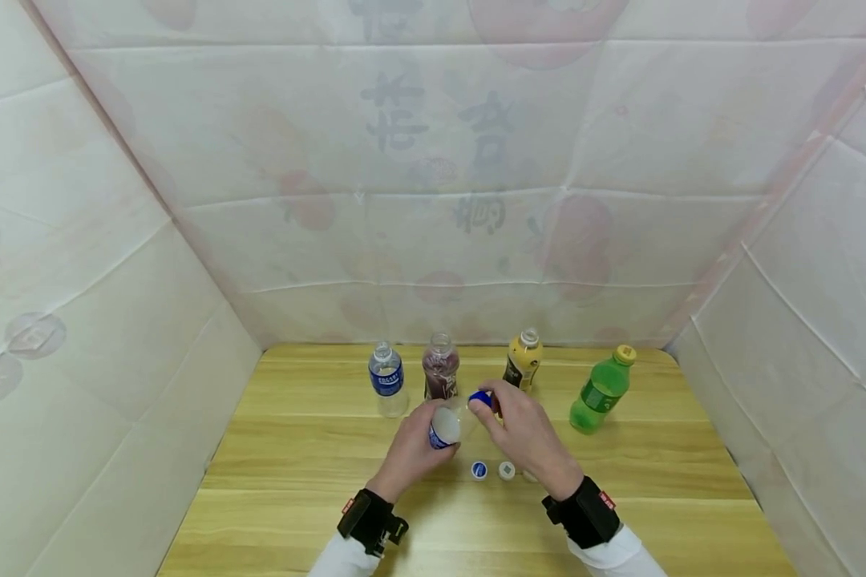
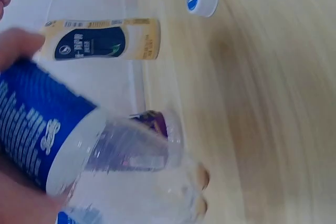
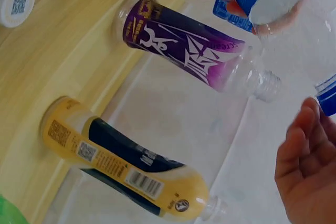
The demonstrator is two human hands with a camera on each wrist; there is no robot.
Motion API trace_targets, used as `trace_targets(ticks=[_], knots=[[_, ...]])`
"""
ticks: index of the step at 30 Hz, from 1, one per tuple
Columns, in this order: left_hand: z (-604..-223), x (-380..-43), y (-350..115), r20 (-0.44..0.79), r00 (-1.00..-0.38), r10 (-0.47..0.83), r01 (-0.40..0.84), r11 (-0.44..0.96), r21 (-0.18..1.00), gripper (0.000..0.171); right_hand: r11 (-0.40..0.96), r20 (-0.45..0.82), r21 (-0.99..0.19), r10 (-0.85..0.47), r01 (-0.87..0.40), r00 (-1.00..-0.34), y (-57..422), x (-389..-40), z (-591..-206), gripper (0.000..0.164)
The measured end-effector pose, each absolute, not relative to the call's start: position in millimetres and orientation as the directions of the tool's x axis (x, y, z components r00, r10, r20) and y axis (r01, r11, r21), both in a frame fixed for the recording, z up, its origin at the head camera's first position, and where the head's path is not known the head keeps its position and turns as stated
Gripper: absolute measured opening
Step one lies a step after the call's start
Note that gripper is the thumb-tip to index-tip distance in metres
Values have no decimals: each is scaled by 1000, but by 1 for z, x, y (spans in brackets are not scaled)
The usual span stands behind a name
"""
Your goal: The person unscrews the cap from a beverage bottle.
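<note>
The wooden table (image 1: 296,481) carries 4 standing bottles along its far part: the green bottle (image 1: 599,397), capped, at the right, and the purple bottle (image 1: 440,373), the clear bottle (image 1: 387,383) and the yellow bottle (image 1: 525,361), these 3 with bare necks. The yellow bottle stands just beyond the right hand (image 1: 523,433) as the head view shows it, so the turning is best kept tight, with the knuckles away from it.

A 5th, the held bottle (image 1: 440,437), tilts above the table between the 2 hands, its neck toward the right. The left hand (image 1: 411,449) curls round it at the blue label (image 2: 37,119). A steady grip there should serve better than a hard squeeze, since thin clear plastic would likely buckle; whether any liquid is inside I cannot tell. The right hand pinches the blue cap (image 1: 481,398) at the mouth between thumb and fingers. Whether the thread is engaged cannot be made out.

The step looks like unscrewing: hold the body fast, twist only the cap along the neck's line, and bring the bottle nearer upright before lifting off.

Smallest, 3 loose caps (image 1: 479,470) lie on the near side, the 3rd partly hidden by the right wrist; set nothing down on them.
</note>
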State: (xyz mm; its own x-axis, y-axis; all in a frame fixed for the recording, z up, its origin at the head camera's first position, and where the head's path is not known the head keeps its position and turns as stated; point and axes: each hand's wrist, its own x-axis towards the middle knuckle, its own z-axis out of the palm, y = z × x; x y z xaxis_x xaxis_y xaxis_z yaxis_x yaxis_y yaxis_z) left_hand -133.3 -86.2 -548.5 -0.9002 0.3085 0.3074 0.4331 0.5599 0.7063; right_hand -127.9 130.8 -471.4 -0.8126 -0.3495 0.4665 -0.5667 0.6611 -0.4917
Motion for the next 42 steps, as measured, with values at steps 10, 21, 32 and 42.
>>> trace_targets(ticks=[10, 21, 32, 42], knots=[[-553, -128, -77, 462, -862, 211, 481, 630, 610, 72, 678, 488, -509, -280, -530, -827, 127, -124, -471, 27], [-553, -127, -80, 426, -866, 263, 493, 587, 642, 73, 647, 518, -453, -369, -613, -772, 128, -123, -470, 18], [-548, -127, -85, 330, -889, 319, 454, 516, 726, 68, 617, 560, -362, -455, -699, -692, 131, -126, -471, 25], [-545, -127, -88, 259, -898, 355, 413, 477, 776, 69, 611, 554, -312, -505, -727, -662, 133, -126, -468, 29]])
